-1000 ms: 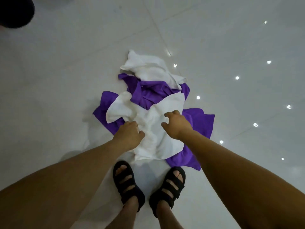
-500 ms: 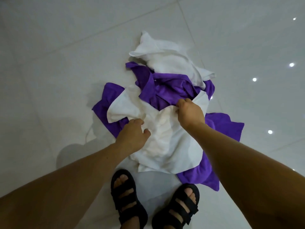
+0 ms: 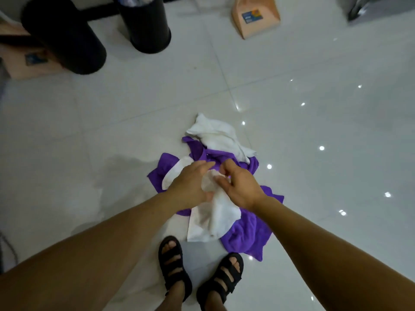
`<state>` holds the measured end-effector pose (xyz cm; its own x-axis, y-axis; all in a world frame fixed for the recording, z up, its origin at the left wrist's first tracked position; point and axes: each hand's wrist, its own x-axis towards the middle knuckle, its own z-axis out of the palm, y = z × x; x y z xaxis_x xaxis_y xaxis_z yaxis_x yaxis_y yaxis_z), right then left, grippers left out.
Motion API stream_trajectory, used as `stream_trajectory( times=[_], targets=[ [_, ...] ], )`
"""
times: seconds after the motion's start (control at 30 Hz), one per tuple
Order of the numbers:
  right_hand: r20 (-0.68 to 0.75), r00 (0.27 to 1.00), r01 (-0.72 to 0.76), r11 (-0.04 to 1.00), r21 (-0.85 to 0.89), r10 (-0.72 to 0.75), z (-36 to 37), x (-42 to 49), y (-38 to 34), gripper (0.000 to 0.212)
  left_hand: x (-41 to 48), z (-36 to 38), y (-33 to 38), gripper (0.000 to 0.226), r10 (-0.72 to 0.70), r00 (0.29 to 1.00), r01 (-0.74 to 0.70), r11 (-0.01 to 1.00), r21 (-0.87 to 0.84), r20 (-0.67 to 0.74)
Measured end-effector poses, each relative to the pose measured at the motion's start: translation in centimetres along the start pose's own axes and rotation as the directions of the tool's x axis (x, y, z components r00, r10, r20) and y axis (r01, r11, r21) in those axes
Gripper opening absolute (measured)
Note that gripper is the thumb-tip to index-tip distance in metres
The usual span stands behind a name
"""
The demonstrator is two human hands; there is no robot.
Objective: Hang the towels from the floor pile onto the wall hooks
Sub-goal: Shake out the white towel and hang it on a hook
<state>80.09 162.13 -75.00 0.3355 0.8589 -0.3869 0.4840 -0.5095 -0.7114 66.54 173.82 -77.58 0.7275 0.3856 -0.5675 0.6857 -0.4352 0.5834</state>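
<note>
A pile of purple towels (image 3: pixel 244 234) and white towels lies on the glossy tiled floor just ahead of my feet. One white towel (image 3: pixel 216 217) is raised off the pile, bunched at its top between my hands, with its lower part hanging down onto the purple cloth. My left hand (image 3: pixel 190 185) holds it from the left, thumb against the fabric. From the right, my right hand (image 3: pixel 241 187) pinches the same bunch with thumb and curled fingers. A second white towel (image 3: pixel 219 136) lies at the far end of the pile. No wall hooks are in view.
Two black cylinders (image 3: pixel 67 39) (image 3: pixel 146 23) stand on the floor at the top left, beside a cardboard box (image 3: pixel 29 61). A peach dustpan (image 3: pixel 256 16) lies at the top. My black sandals (image 3: pixel 174 265) are right under the pile's near edge.
Both hands have come together and lifted the near white towel off the pile, bunching it. The view has tilted up, bringing the cylinders and dustpan into sight.
</note>
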Motion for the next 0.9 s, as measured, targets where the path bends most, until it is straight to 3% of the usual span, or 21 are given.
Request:
stream_trajectory(
  times=[0.1,0.2,0.3,0.37,0.43,0.5,0.53,0.57,0.63,0.7,0.73,0.8,0.9],
  targets=[
    [-0.051,0.999,-0.002,0.977,0.214,0.013,-5.1,-2.4,-7.4,0.019,-3.9,-5.5,4.9,0.052,0.074,0.997,-0.075,0.996,-0.049,-0.027],
    [-0.138,0.990,0.056,0.966,0.252,-0.021,-10.1,-4.7,-13.4,0.015,-8.4,-11.2,9.1,0.019,0.053,0.998,-0.054,0.998,-0.035,-0.023],
    [-0.157,0.986,0.099,0.957,0.274,-0.057,-15.3,-6.8,-18.1,0.019,-12.9,-16.7,12.6,0.018,0.049,0.994,-0.055,0.996,-0.064,-0.101],
    [-0.037,0.997,0.076,0.981,0.177,-0.070,-18.4,-8.1,-20.8,0.037,-15.6,-20.2,15.2,0.016,0.053,0.969,-0.072,0.995,-0.071,-0.240],
    [0.117,0.992,0.060,0.997,-0.038,-0.055,-20.6,-9.1,-23.1,0.053,-18.2,-23.3,17.8,0.019,0.058,0.927,-0.109,0.987,-0.117,-0.371],
    [0.172,0.985,0.058,0.977,-0.203,-0.023,-22.4,-10.1,-25.3,0.048,-20.6,-25.9,20.5,0.019,0.089,0.904,-0.151,0.981,-0.118,-0.417],
    [0.169,0.985,0.052,0.977,-0.205,-0.017,-23.3,-10.7,-26.5,0.041,-21.9,-27.0,21.9,0.015,0.112,0.898,-0.162,0.983,-0.082,-0.425],
    [0.161,0.987,0.051,0.986,-0.159,-0.025,-24.2,-11.4,-27.9,0.034,-23.1,-28.1,23.2,0.009,0.118,0.889,-0.160,0.985,-0.059,-0.443],
    [0.141,0.988,0.046,0.991,0.126,-0.064,-25.9,-13.0,-30.6,0.024,-25.6,-30.3,25.7,0.012,0.097,0.844,-0.187,0.975,-0.119,-0.528],
    [0.143,0.977,0.075,0.882,0.466,-0.159,-27.2,-14.6,-33.0,0.030,-28.3,-32.8,28.0,0.021,0.022,0.776,-0.253,0.927,-0.278,-0.630],
    [0.138,0.963,0.122,0.832,0.542,-0.231,-27.6,-15.4,-34.2,0.037,-29.7,-34.2,29.2,0.020,-0.022,0.744,-0.285,0.894,-0.347,-0.668],
    [0.093,0.937,0.240,0.815,0.527,-0.336,-27.8,-16.9,-36.5,0.044,-32.1,-36.8,31.5,0.014,-0.105,0.707,-0.364,0.794,-0.487,-0.700],
    [0.059,0.926,0.308,0.838,0.451,-0.372,-27.1,-18.4,-39.8,0.068,-35.4,-39.8,34.5,0.013,-0.202,0.692,-0.489,0.576,-0.655,-0.693]
  ],
)
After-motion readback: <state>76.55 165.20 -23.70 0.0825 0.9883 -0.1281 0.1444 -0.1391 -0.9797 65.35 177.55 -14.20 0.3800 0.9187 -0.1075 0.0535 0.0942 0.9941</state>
